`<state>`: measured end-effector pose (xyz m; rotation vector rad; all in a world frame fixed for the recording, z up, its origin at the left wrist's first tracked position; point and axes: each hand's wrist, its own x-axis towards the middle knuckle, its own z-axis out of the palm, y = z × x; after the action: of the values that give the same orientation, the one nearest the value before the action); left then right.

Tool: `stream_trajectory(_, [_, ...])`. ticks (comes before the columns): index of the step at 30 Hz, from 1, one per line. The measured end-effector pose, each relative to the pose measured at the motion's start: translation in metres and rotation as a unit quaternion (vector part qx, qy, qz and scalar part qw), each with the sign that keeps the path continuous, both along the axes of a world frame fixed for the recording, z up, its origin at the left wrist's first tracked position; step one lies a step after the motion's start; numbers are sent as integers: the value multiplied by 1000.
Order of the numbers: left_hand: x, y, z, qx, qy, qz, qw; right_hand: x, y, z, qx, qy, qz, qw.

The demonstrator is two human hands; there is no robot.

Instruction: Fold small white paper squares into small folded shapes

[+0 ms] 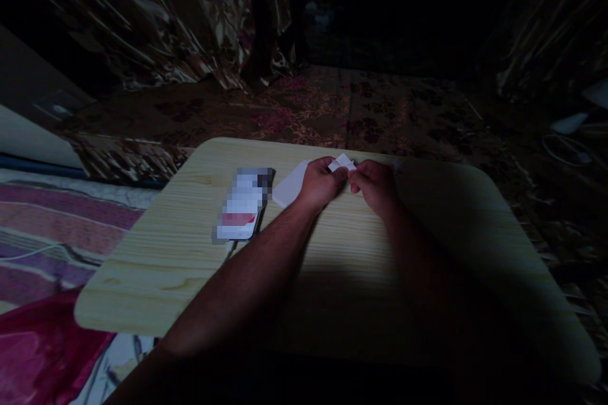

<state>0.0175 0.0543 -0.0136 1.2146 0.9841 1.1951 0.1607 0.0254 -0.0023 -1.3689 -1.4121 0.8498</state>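
Both hands meet over the far part of the table (354, 234), a little right of its middle, with a small folded paper (342, 162) between them. The left hand (319, 182) pinches the paper from the left, thumb on its near face; the right hand (379, 185) has thumb and finger closed on its right edge. Whether the paper touches the tabletop cannot be told.

The step in hand looks like shaping a fold. To do it well, the left hand would best act as the steady one, pinching close to the crease so the layers cannot slip, while the right fingertips line up the edge and press along it in one smooth stroke. A light grip suits so small a piece, as a hard squeeze could crumple the points. Resting the paper on the table would give a sharper crease.

The white sheet (289, 185) lies left of the left hand; the phone (247, 202) lies farther left. The light is dim, so edges deserve a close check.
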Motion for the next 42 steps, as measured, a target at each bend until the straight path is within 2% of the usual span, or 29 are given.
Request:
stream_trajectory(8, [1, -2, -1, 22, 29, 39, 999, -3, -1, 1, 0, -9, -12, 1000])
stream_trajectory(14, [-1, -1, 0, 37, 59, 12, 997, -1, -1, 5, -7, -17, -34, 999])
stream_trajectory(20, [0, -1, 1, 5, -4, 15, 1000, -1, 1, 3, 3, 33, -91, 995])
stream_trajectory(30, [0, -1, 0, 1, 1, 7, 1000, 1, 2, 1, -6, 39, -56, 998])
stream_trajectory(42, [0, 1, -4, 1, -5, -3, 1000, -3, -1, 4, -11, 48, -65, 997])
